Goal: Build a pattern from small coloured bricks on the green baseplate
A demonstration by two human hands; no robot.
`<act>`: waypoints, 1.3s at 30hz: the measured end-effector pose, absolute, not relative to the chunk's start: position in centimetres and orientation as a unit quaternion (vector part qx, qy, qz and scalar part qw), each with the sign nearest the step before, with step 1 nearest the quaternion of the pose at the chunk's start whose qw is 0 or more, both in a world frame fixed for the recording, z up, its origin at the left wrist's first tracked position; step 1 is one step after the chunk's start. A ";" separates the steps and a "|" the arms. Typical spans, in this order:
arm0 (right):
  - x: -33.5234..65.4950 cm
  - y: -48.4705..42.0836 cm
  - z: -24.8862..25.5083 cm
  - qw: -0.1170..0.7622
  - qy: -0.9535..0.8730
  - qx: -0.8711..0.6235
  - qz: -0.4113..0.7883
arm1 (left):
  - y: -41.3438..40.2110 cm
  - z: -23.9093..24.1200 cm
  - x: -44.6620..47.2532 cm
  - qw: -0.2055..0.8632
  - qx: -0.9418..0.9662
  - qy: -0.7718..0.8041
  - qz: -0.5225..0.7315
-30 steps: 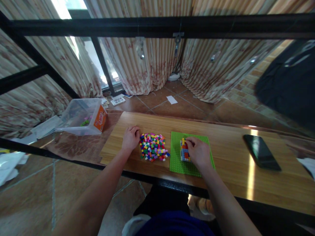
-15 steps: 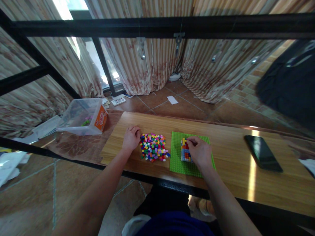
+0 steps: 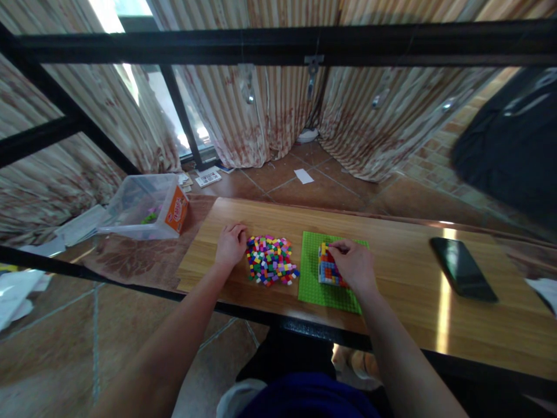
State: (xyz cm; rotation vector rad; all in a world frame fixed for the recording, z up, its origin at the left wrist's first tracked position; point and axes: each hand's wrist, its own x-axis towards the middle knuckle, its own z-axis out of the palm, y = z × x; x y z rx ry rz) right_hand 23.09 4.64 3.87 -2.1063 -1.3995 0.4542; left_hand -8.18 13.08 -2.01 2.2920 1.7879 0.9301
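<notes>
A green baseplate (image 3: pixel 313 290) lies on the wooden table (image 3: pixel 400 278) in front of me. On it stands a small block of many-coloured bricks (image 3: pixel 327 270). My right hand (image 3: pixel 354 264) rests over the block's right side, its fingertips pinched together at the block's far top edge; whether a brick is between them is hidden. Left of the plate lies a heap of loose coloured bricks (image 3: pixel 272 259). My left hand (image 3: pixel 230 244) rests on the table against the heap's left edge, fingers curled under, with nothing visible in them.
A black phone (image 3: pixel 462 269) lies on the table to the right. A clear plastic box with an orange label (image 3: pixel 148 208) sits on the floor at the left. A black metal frame (image 3: pixel 278 46) crosses overhead, with curtains behind.
My right hand has shifted slightly right along the block's top edge, uncovering more of the bricks. The left hand has stayed put.
</notes>
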 end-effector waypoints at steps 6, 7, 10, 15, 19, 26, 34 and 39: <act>23.1 4.6 3.4 0.299 -0.531 -0.775 0.169 | 13.2 -2.2 -8.3 0.039 0.749 0.586 0.306; 23.1 4.6 3.3 0.300 -0.533 -0.773 0.165 | 13.2 -2.2 -8.3 0.040 0.750 0.585 0.307; 23.1 4.6 3.1 0.298 -0.542 -0.771 0.150 | 13.2 -2.2 -8.3 0.042 0.750 0.584 0.306; 23.2 4.7 3.2 0.288 -0.547 -0.773 0.145 | 13.2 -2.3 -8.3 0.049 0.750 0.585 0.304; 23.1 4.7 3.3 0.289 -0.543 -0.775 0.145 | 13.3 -2.3 -8.3 0.049 0.750 0.584 0.306; 23.1 4.8 3.0 0.296 -0.544 -0.773 0.134 | 13.3 -2.3 -8.2 0.046 0.750 0.587 0.300; 23.4 4.8 2.8 0.300 -0.550 -0.768 0.137 | 13.1 -2.2 -8.1 0.041 0.749 0.583 0.312; 22.2 3.3 3.0 0.355 -0.547 -0.744 0.145 | 13.2 -2.1 -8.1 0.041 0.752 0.581 0.308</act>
